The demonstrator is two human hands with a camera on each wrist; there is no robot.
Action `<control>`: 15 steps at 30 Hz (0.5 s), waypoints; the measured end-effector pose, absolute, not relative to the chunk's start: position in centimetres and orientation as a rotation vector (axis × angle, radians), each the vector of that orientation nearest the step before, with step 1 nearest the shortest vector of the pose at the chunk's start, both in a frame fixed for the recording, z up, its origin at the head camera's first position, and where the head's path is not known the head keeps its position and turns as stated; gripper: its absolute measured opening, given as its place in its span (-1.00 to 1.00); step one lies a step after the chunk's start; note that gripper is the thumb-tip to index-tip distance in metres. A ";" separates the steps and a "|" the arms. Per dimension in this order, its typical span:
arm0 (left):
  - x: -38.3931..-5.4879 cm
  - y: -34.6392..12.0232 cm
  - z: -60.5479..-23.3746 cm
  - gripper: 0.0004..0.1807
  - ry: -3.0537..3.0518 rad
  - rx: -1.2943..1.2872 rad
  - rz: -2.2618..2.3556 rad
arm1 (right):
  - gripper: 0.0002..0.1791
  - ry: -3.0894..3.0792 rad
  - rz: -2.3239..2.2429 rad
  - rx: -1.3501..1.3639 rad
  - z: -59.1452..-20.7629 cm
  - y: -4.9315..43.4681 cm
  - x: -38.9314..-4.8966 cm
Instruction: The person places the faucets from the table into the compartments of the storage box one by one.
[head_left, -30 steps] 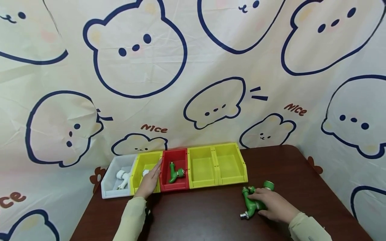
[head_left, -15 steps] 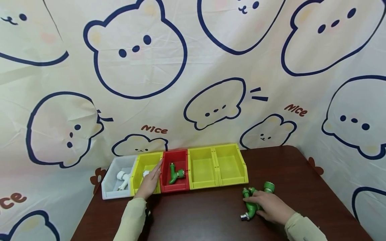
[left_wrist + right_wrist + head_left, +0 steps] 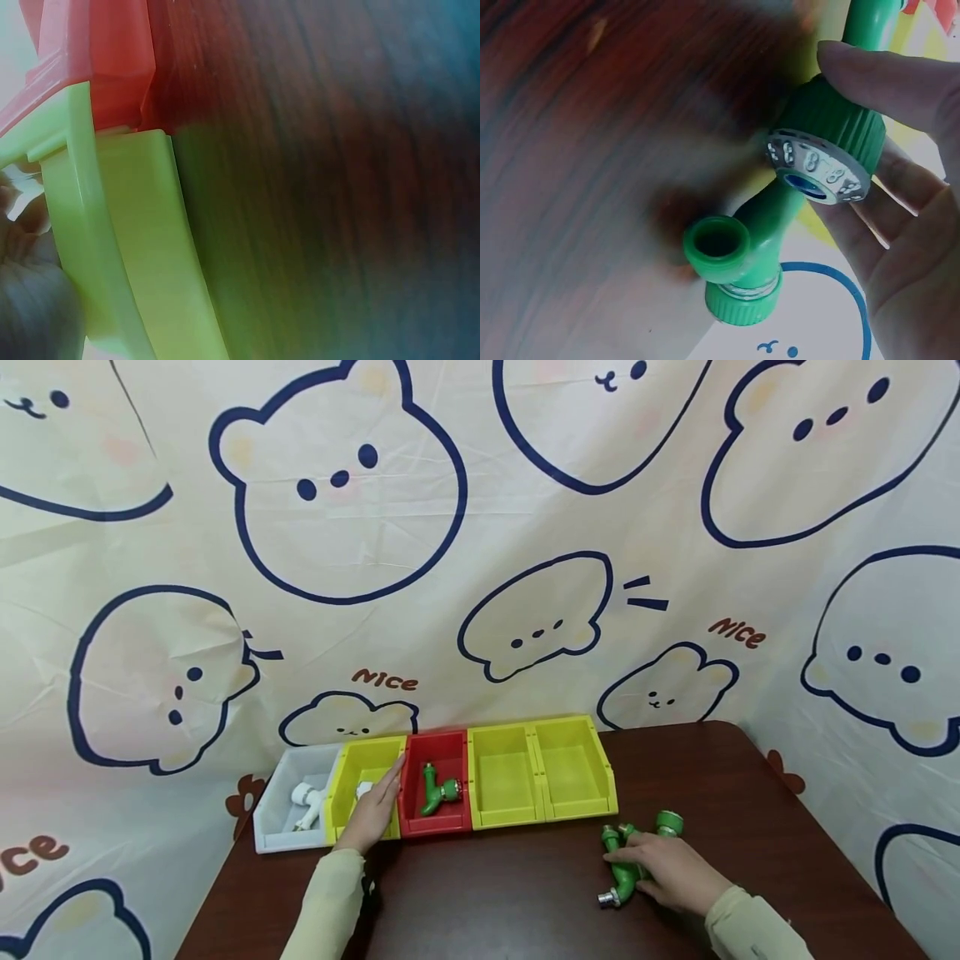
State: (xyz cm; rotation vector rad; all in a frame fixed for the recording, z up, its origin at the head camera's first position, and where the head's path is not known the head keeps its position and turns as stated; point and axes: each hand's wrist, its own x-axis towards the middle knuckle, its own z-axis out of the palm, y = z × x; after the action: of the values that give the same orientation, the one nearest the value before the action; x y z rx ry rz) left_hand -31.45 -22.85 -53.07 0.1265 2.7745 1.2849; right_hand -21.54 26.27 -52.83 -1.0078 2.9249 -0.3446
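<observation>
My right hand [image 3: 678, 870] is over green plastic taps [image 3: 622, 878] on the right of the table, seemingly two lying close together. In the right wrist view, the thumb lies against a ribbed knob [image 3: 836, 135], with fingers on its far side. A green tap end with a round opening [image 3: 718, 244] shows below it. My left hand [image 3: 369, 817] rests with extended fingers along the wall between the yellow bin [image 3: 343, 814] and red bin [image 3: 431, 828]. A white piece [image 3: 363, 789] shows beside it in the yellow bin. Another green tap [image 3: 435, 789] lies in the red bin.
A white bin [image 3: 268, 827] holding a white tap [image 3: 307, 806] stands at the row's left end. Two joined yellow bins [image 3: 540, 817] stand right of the red one. Behind the brown table [image 3: 480, 893] hangs a printed cloth [image 3: 525, 527].
My right hand has shifted slightly left over the green taps since a second ago, and its fingers reach further across them. The left hand stays in place.
</observation>
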 end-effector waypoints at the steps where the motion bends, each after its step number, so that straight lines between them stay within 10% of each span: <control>1: -31.5 -22.8 -53.1 -0.42 2.775 0.123 1.283 | -0.43 2.930 -0.341 -1.012 -52.7 26.2 -21.5; 15: -31.5 -22.8 -53.3 -0.39 2.810 0.150 1.277 | -0.43 3.084 -0.268 -1.211 -47.8 23.6 -22.7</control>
State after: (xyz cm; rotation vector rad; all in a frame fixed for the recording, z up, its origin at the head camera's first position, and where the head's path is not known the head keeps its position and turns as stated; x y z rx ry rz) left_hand -31.49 -22.85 -53.28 0.1499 2.8104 1.2767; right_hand -22.72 23.60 -47.79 -1.2114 3.0839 -0.2677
